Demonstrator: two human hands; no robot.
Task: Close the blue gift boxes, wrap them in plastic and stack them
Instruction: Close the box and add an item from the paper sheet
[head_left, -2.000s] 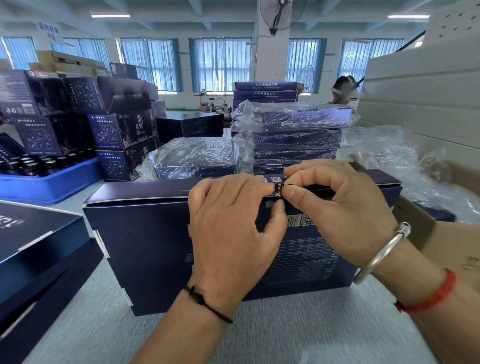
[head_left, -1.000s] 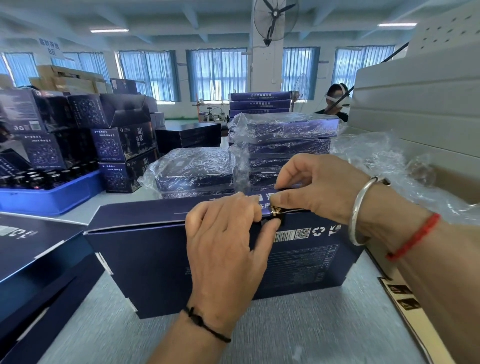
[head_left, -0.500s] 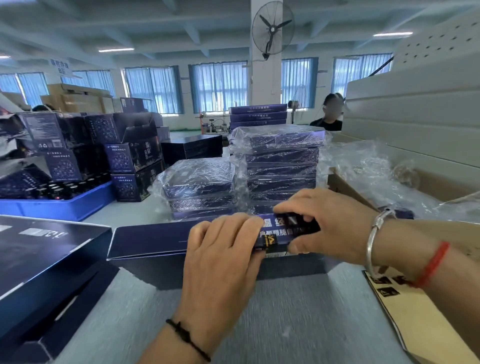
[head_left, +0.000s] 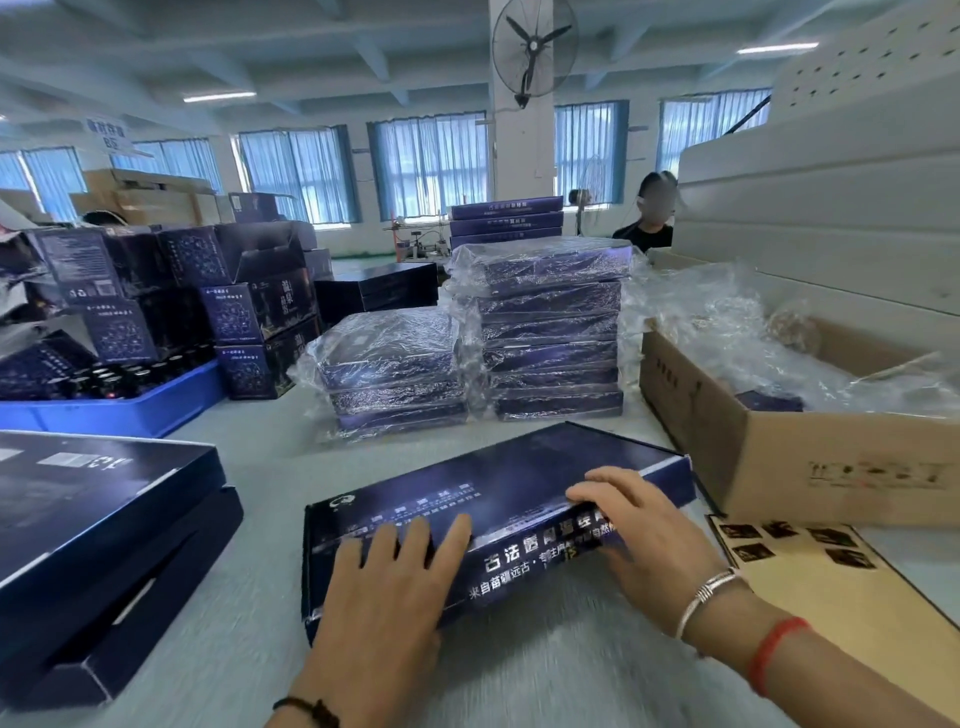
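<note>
- Since two seconds ago the blue gift box (head_left: 498, 499) has gone from standing on its long edge, where both hands pinched a small clasp at its top rim, to lying flat and closed on the tabletop (head_left: 249, 582).
- Head view: the box lies directly in front of the person, its printed side panel facing the camera and its lid turned up.
- Left hand (head_left: 387, 597) rests palm down on the near left part of the box; its fingers (head_left: 415, 540) are straight, held close together and pressing on the lid edge.
- Right hand (head_left: 644, 535) lies over the near right edge of the box, fingers slightly spread and bent down over the rim, touching rather than pinching it.
- A silver bangle (head_left: 709, 597) and a red cord (head_left: 774, 652) sit on the right wrist; a black cord (head_left: 306, 709) is on the left wrist.
- Behind the box stand two stacks of plastic-wrapped boxes: a low stack (head_left: 392, 374) on the left and a taller stack (head_left: 550, 332) just beside it on the right.
- A cardboard carton (head_left: 779, 462) holding loose plastic wrap (head_left: 737, 338) stands to the right.
- A tan sheet (head_left: 831, 587) with dark printed patches lies near the right forearm.
- Open dark boxes (head_left: 98, 530) lie at the left, and a blue tray (head_left: 130, 410) of dark bottles sits beyond them.
</note>
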